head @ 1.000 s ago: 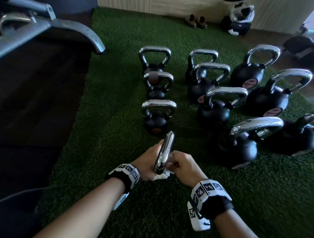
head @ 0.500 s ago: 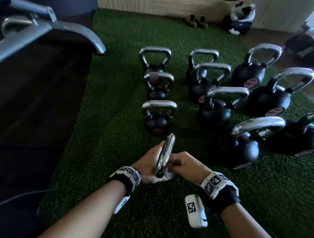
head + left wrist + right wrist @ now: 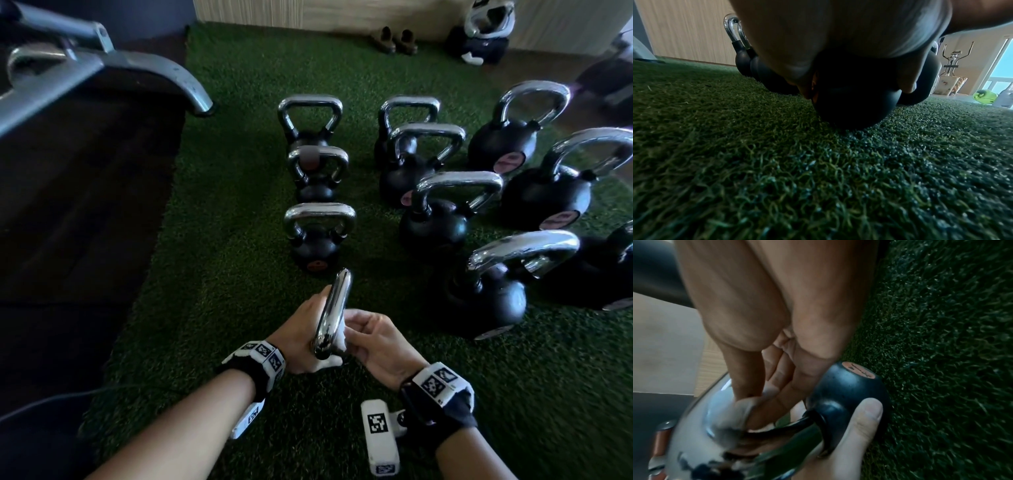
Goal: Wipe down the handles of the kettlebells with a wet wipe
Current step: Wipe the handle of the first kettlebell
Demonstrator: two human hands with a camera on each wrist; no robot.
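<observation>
The nearest small black kettlebell (image 3: 844, 386) stands on the green turf (image 3: 222, 274), and its chrome handle (image 3: 335, 308) is edge-on to me. My left hand (image 3: 301, 337) grips it low on the left side, fingers curled round the ball (image 3: 855, 100) and thumb (image 3: 863, 420) on the black body. My right hand (image 3: 375, 339) pinches a white wet wipe (image 3: 339, 337) against the near end of the handle. A fold of the wipe pokes out under the handle. The right fingertips (image 3: 756, 400) are blurred in the right wrist view.
Several more chrome-handled kettlebells stand in rows ahead, the closest (image 3: 317, 236) just beyond the one I hold, larger ones (image 3: 493, 291) to the right. A grey machine frame (image 3: 113, 68) and dark floor lie left. Shoes (image 3: 394, 41) and a bag (image 3: 486, 37) sit by the far wall.
My right wrist has swung down and to the right while its fingers stay with the wipe on the handle's near end. The left hand and the kettlebell have barely moved.
</observation>
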